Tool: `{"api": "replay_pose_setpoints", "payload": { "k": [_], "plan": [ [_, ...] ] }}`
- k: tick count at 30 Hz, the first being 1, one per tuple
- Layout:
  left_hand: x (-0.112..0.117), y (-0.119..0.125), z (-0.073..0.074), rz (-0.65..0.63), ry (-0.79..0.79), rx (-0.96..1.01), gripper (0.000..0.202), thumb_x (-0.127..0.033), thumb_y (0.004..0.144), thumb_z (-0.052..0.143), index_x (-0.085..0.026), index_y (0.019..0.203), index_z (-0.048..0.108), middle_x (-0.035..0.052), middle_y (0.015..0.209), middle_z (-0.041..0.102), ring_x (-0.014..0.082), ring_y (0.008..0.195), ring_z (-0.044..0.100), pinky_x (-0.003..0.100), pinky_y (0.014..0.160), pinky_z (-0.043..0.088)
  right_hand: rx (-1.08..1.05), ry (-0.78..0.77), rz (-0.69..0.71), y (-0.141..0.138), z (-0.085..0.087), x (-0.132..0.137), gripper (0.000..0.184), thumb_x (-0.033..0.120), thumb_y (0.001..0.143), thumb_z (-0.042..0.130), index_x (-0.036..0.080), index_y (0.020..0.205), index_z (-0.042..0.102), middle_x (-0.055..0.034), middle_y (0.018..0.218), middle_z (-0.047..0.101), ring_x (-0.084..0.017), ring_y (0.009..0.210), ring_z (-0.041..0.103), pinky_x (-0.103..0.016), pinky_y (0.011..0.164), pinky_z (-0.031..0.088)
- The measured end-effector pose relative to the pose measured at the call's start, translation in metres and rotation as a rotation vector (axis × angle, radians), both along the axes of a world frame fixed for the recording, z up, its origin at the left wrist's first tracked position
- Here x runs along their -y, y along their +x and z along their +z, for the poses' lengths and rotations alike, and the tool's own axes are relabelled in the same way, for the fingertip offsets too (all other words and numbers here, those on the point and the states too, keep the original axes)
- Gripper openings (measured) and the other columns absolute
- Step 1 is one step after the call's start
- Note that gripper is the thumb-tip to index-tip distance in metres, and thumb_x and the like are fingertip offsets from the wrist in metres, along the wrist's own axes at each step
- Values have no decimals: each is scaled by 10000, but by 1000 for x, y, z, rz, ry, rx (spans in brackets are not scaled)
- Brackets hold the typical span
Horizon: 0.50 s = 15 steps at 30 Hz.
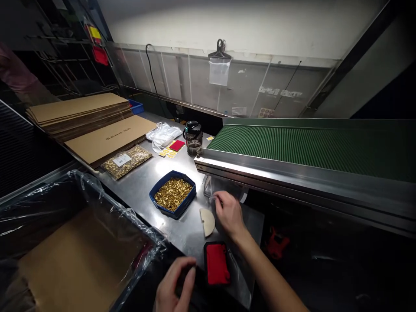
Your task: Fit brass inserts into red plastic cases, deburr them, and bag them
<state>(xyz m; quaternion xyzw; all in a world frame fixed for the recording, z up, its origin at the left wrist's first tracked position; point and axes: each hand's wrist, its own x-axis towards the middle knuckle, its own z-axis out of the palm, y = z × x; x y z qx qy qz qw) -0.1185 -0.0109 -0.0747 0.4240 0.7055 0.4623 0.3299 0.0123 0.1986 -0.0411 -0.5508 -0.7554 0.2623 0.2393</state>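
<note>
My right hand [228, 213] rests on the steel table [143, 190], fingers curled and pinching the edge of a clear plastic bag [224, 186] under the conveyor's lip. My left hand [173, 284] is at the bottom, fingers bent around a dark object at the table's near edge that I cannot make out. Between my hands lie a red ink pad in a black case [216, 263] and a pale semicircular piece [207, 221]. A blue tray [160, 206] of small gold parts stands just left of my right hand.
A green conveyor belt [308, 147] with a steel frame runs to the right. Flat cardboard stacks [84, 115], a bag of gold parts [126, 161], a dark jar [193, 138], yellow and red labels [172, 149] and a plastic-lined carton [78, 255] sit left.
</note>
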Motion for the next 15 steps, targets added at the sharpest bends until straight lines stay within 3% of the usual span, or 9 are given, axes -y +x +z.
{"api": "replay_pose_setpoints", "payload": {
  "k": [2,4,6,7,9,10,13,15],
  "plan": [
    [-42,-6,26,-109,100,-23,282,-433,940,578,-264,1134,693,91,1181,702,278,1099,645,365,953,528,-150,-35,49,18,12,27,303,317,1042,361,211,1065,644,-54,1060,692,-176,998,635,-271,899,472],
    [-82,-7,47,-288,237,-51,467,-402,914,632,-247,1351,577,130,1375,596,302,1313,512,425,1101,427,-430,-185,102,44,22,54,300,375,1036,388,209,979,632,-38,941,670,-167,867,621,-257,795,481],
    [-112,5,59,-583,220,62,643,-408,828,750,-247,1411,531,134,1341,611,311,1365,457,449,1160,351,-752,-390,122,76,29,79,269,419,998,492,204,895,618,-24,856,622,-162,786,573,-261,742,463],
    [-121,16,61,-746,143,177,691,-403,782,798,-253,1404,538,117,1254,653,305,1308,507,432,1127,384,-876,-474,96,94,30,91,256,425,973,550,202,865,615,-17,828,599,-156,759,549,-262,724,453],
    [-127,48,60,-1010,-79,418,605,-391,737,832,-244,1284,619,48,980,695,249,1011,636,339,907,500,-1007,-580,-31,132,29,117,246,420,925,643,197,823,623,-5,778,565,-141,709,515,-256,688,438],
    [-125,67,57,-1088,-175,498,496,-391,746,818,-222,1184,659,12,856,666,206,847,630,288,774,497,-1052,-612,-136,151,27,129,234,415,897,689,197,825,638,1,760,566,-134,691,514,-252,678,438],
    [-105,122,43,-1143,-280,528,252,-407,829,709,-168,887,655,-45,687,524,125,641,478,227,596,369,-1181,-699,-519,201,18,168,310,475,835,760,211,984,695,-25,849,679,-153,759,618,-270,745,493],
    [-92,150,34,-1144,-275,487,222,-385,864,650,-165,846,630,-46,699,504,121,661,448,224,603,344,-1273,-787,-639,227,15,194,578,675,845,650,194,1164,685,-113,1085,728,-219,960,683,-338,869,521]
  ]
}}
